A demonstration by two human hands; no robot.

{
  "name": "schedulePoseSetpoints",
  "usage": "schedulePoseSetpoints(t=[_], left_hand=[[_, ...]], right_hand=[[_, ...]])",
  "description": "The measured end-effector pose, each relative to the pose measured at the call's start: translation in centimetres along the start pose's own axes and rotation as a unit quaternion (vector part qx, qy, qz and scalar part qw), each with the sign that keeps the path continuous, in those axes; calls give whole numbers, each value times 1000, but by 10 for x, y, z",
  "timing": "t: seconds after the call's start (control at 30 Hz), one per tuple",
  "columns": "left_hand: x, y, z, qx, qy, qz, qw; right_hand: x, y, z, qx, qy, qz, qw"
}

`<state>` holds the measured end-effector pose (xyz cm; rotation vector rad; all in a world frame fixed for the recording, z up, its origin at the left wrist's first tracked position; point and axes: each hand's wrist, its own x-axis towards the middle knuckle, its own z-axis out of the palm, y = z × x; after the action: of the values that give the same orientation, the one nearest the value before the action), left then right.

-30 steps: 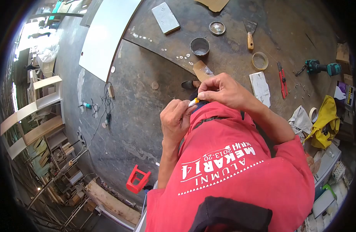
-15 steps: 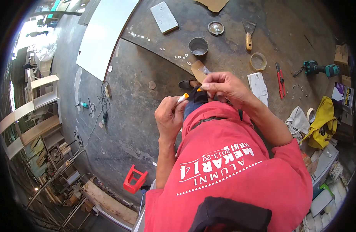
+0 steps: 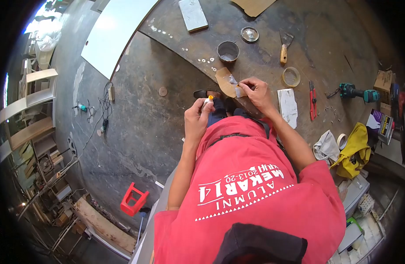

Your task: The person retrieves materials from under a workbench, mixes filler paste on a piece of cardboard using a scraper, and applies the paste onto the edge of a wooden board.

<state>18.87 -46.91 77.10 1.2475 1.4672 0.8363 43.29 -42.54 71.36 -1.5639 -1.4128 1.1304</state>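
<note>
My left hand [image 3: 196, 116] is closed around a small white glue bottle [image 3: 207, 102] with a yellow-orange tip that points up and away from me. My right hand [image 3: 256, 93] has its thumb and fingers pinched together at the right edge of a piece of brown paper [image 3: 225, 82]. What lies between those fingertips is too small to make out. Pale, clear-looking scraps [image 3: 238, 92] rest on the paper beside the right fingertips. The paper lies at the near edge of the work table, just beyond my feet.
On the table [image 3: 264, 26] stand a dark tub [image 3: 228, 52], a round lid [image 3: 249, 34], a scraper [image 3: 284, 49], a tape roll [image 3: 291, 76], a red cutter [image 3: 313, 101] and a green drill [image 3: 359, 93]. A red stool [image 3: 134, 199] is at lower left. Cables [image 3: 106, 105] lie on the floor.
My right hand has moved from near the bottle's tip, where it held a small orange piece, forward to the paper. My left hand stays closed on the bottle, now held more upright.
</note>
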Motion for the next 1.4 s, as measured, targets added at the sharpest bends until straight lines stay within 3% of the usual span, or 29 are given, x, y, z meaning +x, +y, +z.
schedulePoseSetpoints(t=[0.03, 0.07, 0.13, 0.23, 0.37, 0.43, 0.47, 0.53, 0.63, 0.73, 0.9, 0.97, 1.13, 1.4], left_hand=[[3, -9, 5, -42, -13, -30, 999], [6, -14, 9, -113, -37, -28, 992], [7, -23, 13, -141, -48, -46, 988], [9, -21, 16, -175, -59, -84, 979], [13, -26, 17, -174, -54, -115, 977], [15, -30, 17, -172, -55, -121, 976], [16, -31, 17, -170, -57, -126, 976], [16, -34, 19, -174, -58, -130, 974], [15, -38, 19, -183, -56, -133, 973], [11, -36, 18, -187, -46, -134, 972], [8, -40, 13, -189, -29, -140, 971], [12, -45, 17, -190, -40, -94, 977], [26, -47, 31, -191, -92, -76, 974], [31, -47, 34, -140, -132, -107, 975]], right_hand=[[1, 4, 3, 76, -3, 57, 995], [2, 0, 4, 75, -4, 56, 996], [1, -7, 2, 180, -20, 144, 973], [1, -9, -1, 223, -34, 184, 957], [-2, -9, 0, 193, -32, 159, 968], [-5, -7, 6, 25, -4, 19, 1000], [-5, -6, 8, 24, -4, 18, 1000], [-3, -5, 11, -185, 62, -237, 952], [-2, -5, 19, -294, 46, -309, 903], [-2, -4, 24, -373, 6, -338, 864], [-1, -3, 28, -410, -46, -317, 854], [2, -3, 27, -415, -62, -313, 852], [8, -6, 22, -419, -114, -338, 835], [-8, -7, 10, -380, -90, -348, 852]])
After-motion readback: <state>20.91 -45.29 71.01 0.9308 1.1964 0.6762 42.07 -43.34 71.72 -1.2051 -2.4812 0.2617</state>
